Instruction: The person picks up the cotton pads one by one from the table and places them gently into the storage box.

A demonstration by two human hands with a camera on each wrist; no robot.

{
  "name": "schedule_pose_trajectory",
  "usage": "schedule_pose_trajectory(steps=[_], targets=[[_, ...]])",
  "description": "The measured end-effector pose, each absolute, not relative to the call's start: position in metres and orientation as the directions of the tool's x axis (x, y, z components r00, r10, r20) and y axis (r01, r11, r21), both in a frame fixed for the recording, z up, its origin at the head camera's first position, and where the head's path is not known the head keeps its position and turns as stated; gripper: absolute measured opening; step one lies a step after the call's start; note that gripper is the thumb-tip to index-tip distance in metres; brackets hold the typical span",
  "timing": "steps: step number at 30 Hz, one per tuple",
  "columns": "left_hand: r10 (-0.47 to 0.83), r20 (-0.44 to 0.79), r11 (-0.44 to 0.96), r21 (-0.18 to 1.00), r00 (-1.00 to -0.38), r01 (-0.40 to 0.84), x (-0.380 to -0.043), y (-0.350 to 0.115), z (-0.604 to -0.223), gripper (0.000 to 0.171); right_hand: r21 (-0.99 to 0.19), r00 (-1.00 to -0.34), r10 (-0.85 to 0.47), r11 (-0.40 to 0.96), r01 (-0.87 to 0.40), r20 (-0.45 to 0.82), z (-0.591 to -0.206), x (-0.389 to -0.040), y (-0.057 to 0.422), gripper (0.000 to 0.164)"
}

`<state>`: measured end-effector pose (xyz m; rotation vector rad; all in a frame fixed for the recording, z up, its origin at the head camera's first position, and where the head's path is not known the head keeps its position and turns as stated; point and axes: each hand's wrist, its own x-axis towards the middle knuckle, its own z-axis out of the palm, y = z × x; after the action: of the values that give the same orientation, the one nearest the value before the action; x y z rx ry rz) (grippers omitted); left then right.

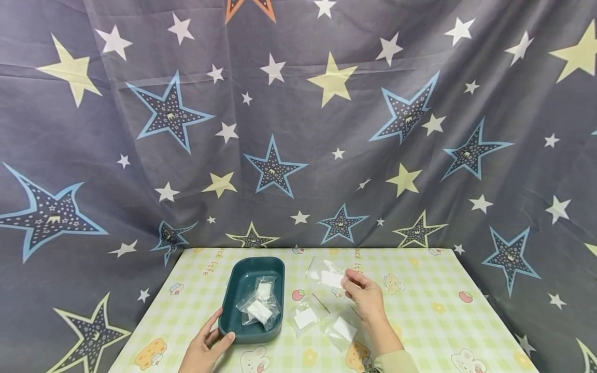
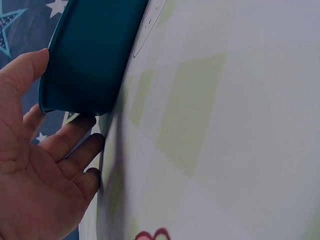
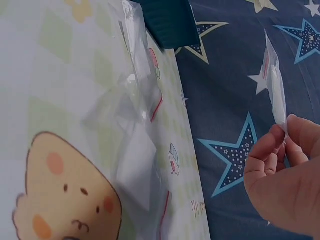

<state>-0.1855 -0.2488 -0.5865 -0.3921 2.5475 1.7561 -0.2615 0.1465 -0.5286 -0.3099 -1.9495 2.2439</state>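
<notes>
Right hand (image 1: 366,296) pinching clear bag (image 1: 317,269) at one edge, bag extending left of fingertips | probably light, slippery, limp; grip best at stiffer-looking white insert (image 1: 331,280) | left hand (image 1: 205,348) spread against tray (image 1: 256,338) corner | right-wrist view: bag's thin profile — head view: its face

Left hand (image 1: 206,343) spread, thumb (image 2: 29,71) apart, right hand (image 1: 366,298) pinching, fingers (image 3: 261,154) curled
</notes>
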Motion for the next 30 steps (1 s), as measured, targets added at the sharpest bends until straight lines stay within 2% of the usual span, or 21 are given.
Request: schedule_pose_trajectory(steps=[18, 30], targets=[[-0.198, -0.165, 0.316, 0.922, -0.966, -0.222, -0.188, -0.250, -0.590, 0.093, -0.987, -0.983, 0.179, -0.159, 0.013, -0.041, -0.530, -0.263, 0.122, 0.046], [-0.202, -0.168, 0.314, 0.922, -0.965, -0.226, -0.188, -0.251, -0.591, 0.094, -0.994, -0.992, 0.123, -0.110, -0.002, -0.012, -0.529, -0.258, 0.098, 0.044]])
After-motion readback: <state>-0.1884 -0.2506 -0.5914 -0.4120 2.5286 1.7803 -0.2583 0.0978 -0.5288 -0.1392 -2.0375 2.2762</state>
